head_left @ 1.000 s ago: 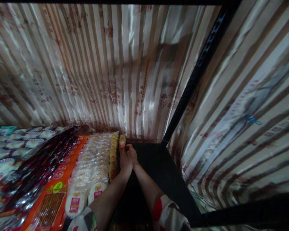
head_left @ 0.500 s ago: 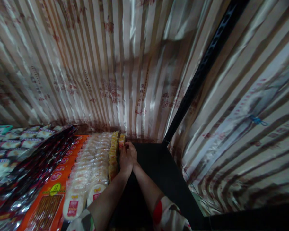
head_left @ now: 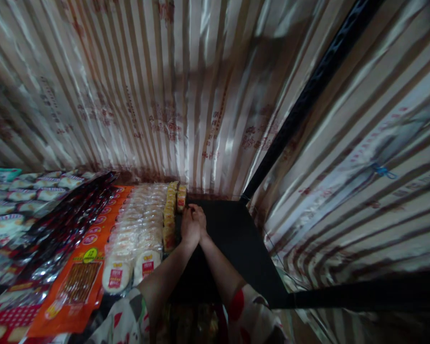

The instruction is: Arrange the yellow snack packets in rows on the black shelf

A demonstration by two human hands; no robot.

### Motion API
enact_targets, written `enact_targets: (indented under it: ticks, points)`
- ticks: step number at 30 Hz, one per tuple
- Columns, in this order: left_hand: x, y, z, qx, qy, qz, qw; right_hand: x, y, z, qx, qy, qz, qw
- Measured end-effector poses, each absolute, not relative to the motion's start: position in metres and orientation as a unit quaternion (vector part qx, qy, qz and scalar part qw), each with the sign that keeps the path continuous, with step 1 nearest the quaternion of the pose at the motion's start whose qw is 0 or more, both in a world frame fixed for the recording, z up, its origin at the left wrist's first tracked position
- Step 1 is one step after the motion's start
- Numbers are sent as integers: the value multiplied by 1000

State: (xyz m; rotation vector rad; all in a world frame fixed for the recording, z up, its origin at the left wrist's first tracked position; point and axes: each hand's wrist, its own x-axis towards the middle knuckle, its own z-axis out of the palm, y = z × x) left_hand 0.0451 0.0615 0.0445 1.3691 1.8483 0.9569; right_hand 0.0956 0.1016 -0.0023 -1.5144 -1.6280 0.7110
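The small yellow packet with a red label (head_left: 181,199) stands at the back edge of the black shelf (head_left: 232,243), left of that edge's middle portion between the goods and the rear right corner. Just in front of it are your left hand (head_left: 190,230) and your right hand (head_left: 200,218), set side by side with wrists close together and fingers drawn in narrowly; the light is dim and the fingertips small, so you cannot tell whether they grip anything or touch the packet. Directly to your left, a row of yellow packets (head_left: 169,217) runs forward from the back edge. Beyond it lie clear-wrapped white rounds (head_left: 117,274) in two columns, then an orange packet (head_left: 71,306), dark glossy packets (head_left: 75,217) and white bags (head_left: 52,193). A black post (head_left: 294,119) rises at the shelf's rear right corner, before striped sheeting (head_left: 197,86).
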Motion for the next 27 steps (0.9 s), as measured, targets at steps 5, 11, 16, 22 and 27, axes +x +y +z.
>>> enact_targets:
  ticks: [5, 11, 16, 22, 27]
  points:
    - [51, 17, 46, 546, 693, 343, 322, 105, 51, 2, -613, -600, 299, 418]
    - [45, -61, 35, 620, 652, 332, 281, 111, -28, 3, -582, -600, 302, 460]
    - [27, -132, 25, 686, 580, 347, 269, 110, -100, 3, -566, -608, 295, 473]
    - [-5, -198, -4, 692, 569, 305, 323, 103, -172, -19, -574, -630, 342, 396]
    - [-34, -216, -38, 652, 638, 226, 341, 88, -191, -44, -601, -667, 350, 268]
